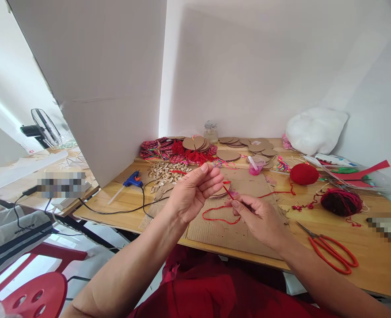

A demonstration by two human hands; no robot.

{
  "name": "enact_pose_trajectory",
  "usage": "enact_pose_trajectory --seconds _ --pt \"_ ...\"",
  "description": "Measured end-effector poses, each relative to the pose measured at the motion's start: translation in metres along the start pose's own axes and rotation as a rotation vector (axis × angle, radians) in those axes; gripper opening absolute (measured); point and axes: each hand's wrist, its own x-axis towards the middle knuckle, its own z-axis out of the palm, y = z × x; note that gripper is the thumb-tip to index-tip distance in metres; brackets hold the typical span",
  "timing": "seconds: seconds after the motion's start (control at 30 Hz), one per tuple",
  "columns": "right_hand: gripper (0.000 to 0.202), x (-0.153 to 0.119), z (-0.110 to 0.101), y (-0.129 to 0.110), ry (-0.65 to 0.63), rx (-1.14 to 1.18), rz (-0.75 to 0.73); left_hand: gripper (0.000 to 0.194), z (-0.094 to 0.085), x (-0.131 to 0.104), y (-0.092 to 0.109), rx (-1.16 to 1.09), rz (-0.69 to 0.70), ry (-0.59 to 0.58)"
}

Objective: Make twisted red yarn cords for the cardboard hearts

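Note:
My left hand [193, 192] is raised over the wooden table [374, 247], its fingers curled around a cardboard disc [222, 191] that is mostly hidden behind them. My right hand [260, 218] pinches a red yarn strand [220, 217] just beside that disc; the strand loops down onto a flat cardboard sheet [215, 232] and runs right toward a red yarn ball [304, 173]. A dark red yarn ball [341, 201] lies further right.
Red-handled scissors [331, 249] lie at the right front. A blue glue gun [132, 179] with its black cord, a pile of shells [167, 173], stacked cardboard discs [244, 148], red tassels [190, 155], a jar [211, 131], a white stuffing bag [314, 129]. Red stool [38, 296] lower left.

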Motion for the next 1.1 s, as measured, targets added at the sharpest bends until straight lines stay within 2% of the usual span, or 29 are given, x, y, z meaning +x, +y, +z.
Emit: enact_pose_trajectory --seconds 0.23,0.5,0.7,0.87,1.1 --pt "0.03 -0.009 0.005 -0.008 -0.076 0.021 0.003 0.011 0.001 0.007 -0.008 0.001 0.078 -0.032" --pt "0.034 -0.011 0.005 -0.007 -0.127 -0.006 0.018 0.011 -0.001 0.009 -0.012 -0.027 0.091 -0.059" --pt "0.032 -0.014 -0.001 -0.025 -0.097 -0.158 -0.107 0.016 -0.008 0.011 -0.022 0.068 0.174 -0.045" --pt "0.034 -0.017 -0.007 -0.032 -0.084 -0.267 -0.154 0.015 -0.011 0.014 -0.024 0.039 0.149 -0.031" --pt "0.034 -0.014 -0.001 -0.021 -0.152 -0.318 -0.14 0.015 -0.013 0.012 -0.017 -0.001 0.115 -0.04"
